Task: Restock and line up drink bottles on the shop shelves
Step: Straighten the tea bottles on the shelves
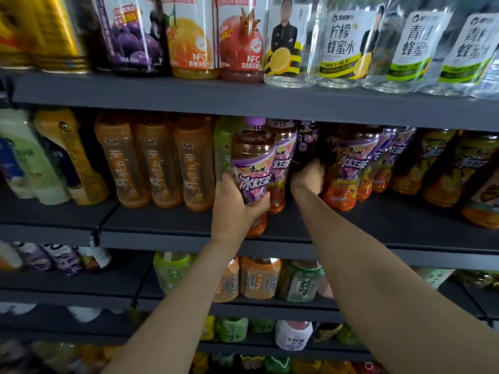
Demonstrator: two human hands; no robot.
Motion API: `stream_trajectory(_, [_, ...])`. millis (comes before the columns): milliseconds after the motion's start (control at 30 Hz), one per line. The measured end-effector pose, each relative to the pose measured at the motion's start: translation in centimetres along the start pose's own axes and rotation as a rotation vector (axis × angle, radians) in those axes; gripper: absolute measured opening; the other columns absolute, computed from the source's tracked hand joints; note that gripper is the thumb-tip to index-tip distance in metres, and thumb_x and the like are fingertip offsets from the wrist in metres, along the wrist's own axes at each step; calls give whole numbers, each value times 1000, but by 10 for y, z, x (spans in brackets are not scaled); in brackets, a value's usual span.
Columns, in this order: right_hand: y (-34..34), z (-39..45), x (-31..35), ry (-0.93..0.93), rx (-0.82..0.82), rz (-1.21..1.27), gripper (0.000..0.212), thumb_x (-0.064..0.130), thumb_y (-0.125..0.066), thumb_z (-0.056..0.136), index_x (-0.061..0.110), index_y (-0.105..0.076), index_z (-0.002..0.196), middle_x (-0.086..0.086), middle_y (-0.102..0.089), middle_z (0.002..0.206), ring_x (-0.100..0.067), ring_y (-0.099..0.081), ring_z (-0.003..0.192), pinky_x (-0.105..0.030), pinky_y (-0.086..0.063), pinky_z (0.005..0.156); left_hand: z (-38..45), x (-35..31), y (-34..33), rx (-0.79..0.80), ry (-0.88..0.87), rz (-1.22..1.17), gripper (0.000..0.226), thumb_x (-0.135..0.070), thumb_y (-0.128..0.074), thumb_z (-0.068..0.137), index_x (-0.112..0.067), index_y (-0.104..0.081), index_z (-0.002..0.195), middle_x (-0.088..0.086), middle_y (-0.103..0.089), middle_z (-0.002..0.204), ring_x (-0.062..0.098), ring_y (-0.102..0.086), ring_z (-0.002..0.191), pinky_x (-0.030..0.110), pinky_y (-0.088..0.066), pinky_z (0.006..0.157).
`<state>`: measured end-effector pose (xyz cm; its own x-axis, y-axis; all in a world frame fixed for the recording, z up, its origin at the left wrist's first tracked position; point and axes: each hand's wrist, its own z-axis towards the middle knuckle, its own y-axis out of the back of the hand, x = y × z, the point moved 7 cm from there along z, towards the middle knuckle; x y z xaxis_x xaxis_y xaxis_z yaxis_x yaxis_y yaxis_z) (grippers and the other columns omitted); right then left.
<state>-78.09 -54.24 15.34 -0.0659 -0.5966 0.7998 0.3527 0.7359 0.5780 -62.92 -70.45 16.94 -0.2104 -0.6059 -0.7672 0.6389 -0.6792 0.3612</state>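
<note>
My left hand [237,203] grips a purple-capped iced tea bottle [252,163] by its lower half. It holds the bottle upright at the front of the middle shelf [175,225]. A matching bottle [280,157] stands right behind it. My right hand [309,178] reaches deeper into the shelf, into the gap between that bottle and another purple-labelled iced tea bottle [348,168]. Its fingers curl round the lower part of a dark bottle [306,143] at the back; the fingertips are hidden.
Orange tea bottles [156,163] stand to the left on the same shelf and yellow-labelled iced tea bottles [437,163] to the right. The upper shelf [243,98] carries juice and honey-water bottles. Lower shelves hold green and orange tea bottles [259,279].
</note>
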Motion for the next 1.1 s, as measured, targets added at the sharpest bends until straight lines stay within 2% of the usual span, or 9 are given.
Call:
stream_trajectory(133, [9, -12, -3, 16, -63, -19, 47, 22, -59, 90, 2, -41, 128, -17, -46, 132, -38, -53, 114, -43, -45, 87, 1, 0, -1, 7, -11, -1, 66, -31, -76, 71, -4, -42, 121, 8, -49, 108, 22, -50, 107, 20, -37, 83])
stream_trajectory(367, [20, -20, -3, 13, 41, -96, 62, 28, -62, 88, 3, -28, 134, -18, -38, 137, -40, -53, 114, -43, -45, 82, -3, -5, -1, -20, -4, -23, 61, -29, -77, 70, -6, -43, 115, 0, -44, 102, 20, -49, 106, 23, -40, 82])
stream_trajectory(500, [33, -48, -17, 237, 49, -86, 49, 16, -59, 88, 2, -37, 130, -16, -44, 129, -35, -52, 110, -40, -45, 80, -8, -14, -5, -58, -17, -4, 63, -29, -79, 69, -4, -44, 116, 6, -50, 107, 25, -51, 109, 30, -46, 88])
stream_trajectory(600, [54, -65, -39, 381, 0, 38, 31, 5, -55, 87, 3, -50, 117, -11, -56, 113, -30, -57, 95, -33, -45, 73, -14, -24, -17, -32, -43, -8, 64, -30, -78, 69, -3, -45, 117, 7, -53, 108, 22, -52, 106, 21, -41, 83])
stream_trajectory(667, [59, -66, -51, 403, 116, 142, 36, -2, -54, 84, 3, -48, 119, -4, -59, 102, -25, -60, 87, -31, -48, 73, -19, -32, -31, 3, -32, -13, 64, -32, -78, 69, -3, -46, 116, 7, -51, 106, 20, -52, 103, 19, -39, 78])
stream_trajectory(767, [49, -80, -55, 473, 531, 229, 58, -10, -55, 80, 6, -34, 131, -2, -53, 112, -21, -56, 101, -34, -48, 88, -23, -49, -55, 48, -70, -7, 66, -34, -76, 70, -2, -46, 119, 12, -55, 109, 25, -53, 106, 25, -43, 81])
stream_trajectory(867, [46, -85, -63, 450, 709, 222, 70, 10, -68, 76, 12, -31, 135, -1, -50, 127, -16, -50, 117, -32, -43, 99, -17, -59, -77, 151, -86, 45, 67, -40, -72, 76, -1, -43, 122, 13, -57, 114, 27, -54, 110, 30, -44, 86])
stream_trajectory(1000, [60, -72, -60, 410, 388, 229, 45, 20, -72, 79, 10, -48, 116, 8, -57, 104, -19, -56, 104, -35, -47, 91, -12, -62, -86, 243, -106, 99, 67, -44, -64, 82, -1, -41, 128, 13, -58, 120, 26, -54, 114, 29, -44, 88])
stream_trajectory(1100, [54, -65, -52, 442, 281, 142, 54, 20, -69, 83, 3, -47, 129, -11, -56, 121, -26, -53, 113, -36, -45, 95, -21, -49, -67, 119, -143, 58, 54, -34, -59, 88, -4, -43, 130, 8, -53, 125, 20, -51, 116, 20, -39, 92])
